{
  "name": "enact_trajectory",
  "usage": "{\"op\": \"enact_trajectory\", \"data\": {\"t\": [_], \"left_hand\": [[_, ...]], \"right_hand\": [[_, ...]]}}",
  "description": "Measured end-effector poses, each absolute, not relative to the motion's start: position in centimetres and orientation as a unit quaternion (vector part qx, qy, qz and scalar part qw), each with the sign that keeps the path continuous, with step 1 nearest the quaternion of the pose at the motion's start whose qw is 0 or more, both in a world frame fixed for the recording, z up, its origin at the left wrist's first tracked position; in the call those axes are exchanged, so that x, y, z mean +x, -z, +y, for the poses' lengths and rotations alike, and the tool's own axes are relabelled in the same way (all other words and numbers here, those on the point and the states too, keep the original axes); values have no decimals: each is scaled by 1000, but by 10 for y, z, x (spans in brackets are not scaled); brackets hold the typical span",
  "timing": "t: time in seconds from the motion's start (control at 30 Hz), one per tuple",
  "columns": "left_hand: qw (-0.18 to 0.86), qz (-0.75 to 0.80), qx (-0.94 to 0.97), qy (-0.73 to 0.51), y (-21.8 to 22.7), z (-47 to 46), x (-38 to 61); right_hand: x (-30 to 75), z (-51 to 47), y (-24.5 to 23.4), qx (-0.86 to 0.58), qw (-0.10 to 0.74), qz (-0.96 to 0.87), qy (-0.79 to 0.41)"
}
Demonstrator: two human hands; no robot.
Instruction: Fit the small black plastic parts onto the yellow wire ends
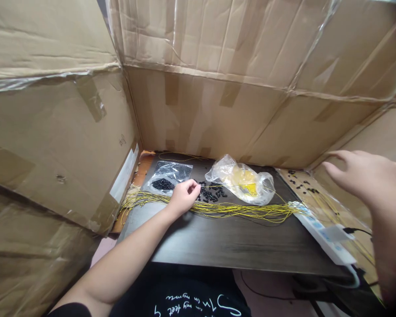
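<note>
My left hand (184, 197) rests on a long bundle of thin yellow wires (237, 210) lying across the dark desk (231, 242). Its fingers are pinched together at the edge of a scatter of small black parts (211, 193); what they hold is too small to make out. My right hand (366, 180) hovers raised at the right, near the camera, fingers spread and empty, above the cardboard at the desk's right side.
A clear bag of black parts (167, 177) lies at the back left, and a crumpled clear bag with yellow contents (242, 180) at the back middle. A white power strip (323, 231) sits at the right edge. Cardboard walls (218, 97) enclose the desk.
</note>
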State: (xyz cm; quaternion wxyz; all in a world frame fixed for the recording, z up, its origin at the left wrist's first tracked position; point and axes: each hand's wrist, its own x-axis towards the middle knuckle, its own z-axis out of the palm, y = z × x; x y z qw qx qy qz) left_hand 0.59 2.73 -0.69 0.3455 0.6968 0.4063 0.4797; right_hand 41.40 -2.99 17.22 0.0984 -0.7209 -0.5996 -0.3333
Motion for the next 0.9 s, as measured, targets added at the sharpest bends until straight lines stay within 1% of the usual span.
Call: {"op": "enact_trajectory", "data": {"t": [0.03, 0.07, 0.17, 0.27, 0.37, 0.43, 0.53, 0.63, 0.7, 0.77, 0.83, 0.9], "left_hand": [[360, 405, 690, -480, 7, 28, 6], [375, 403, 682, -480, 7, 28, 6], [420, 394, 660, -483, 6, 30, 4], [462, 377, 644, -479, 4, 31, 3], [500, 366, 626, -473, 3, 32, 2], [526, 366, 615, -460, 2, 34, 1], [562, 351, 616, -426, 0, 37, -4], [586, 321, 626, -402, -4, 42, -11], [580, 319, 633, -401, -6, 44, -15], [546, 334, 651, -408, -7, 44, -15], [490, 346, 685, -414, -6, 41, -12], [437, 342, 719, -419, -5, 36, -8]], "right_hand": [[391, -24, -172, -700, 109, -637, 304], [364, -20, -168, -652, 137, -696, 268], [275, -14, -138, -491, 214, -832, 142], [210, -5, -89, -422, 245, -864, 122], [185, 8, -47, -415, 268, -864, 96], [183, 14, -31, -423, 285, -856, 82], [188, 17, -19, -427, 317, -845, 55], [193, 15, -15, -420, 393, -818, -19], [194, 13, -13, -424, 457, -777, -89], [192, 12, -9, -434, 512, -722, -169], [189, 11, -4, -434, 544, -671, -256], [184, 9, 3, -420, 554, -642, -324]]}}
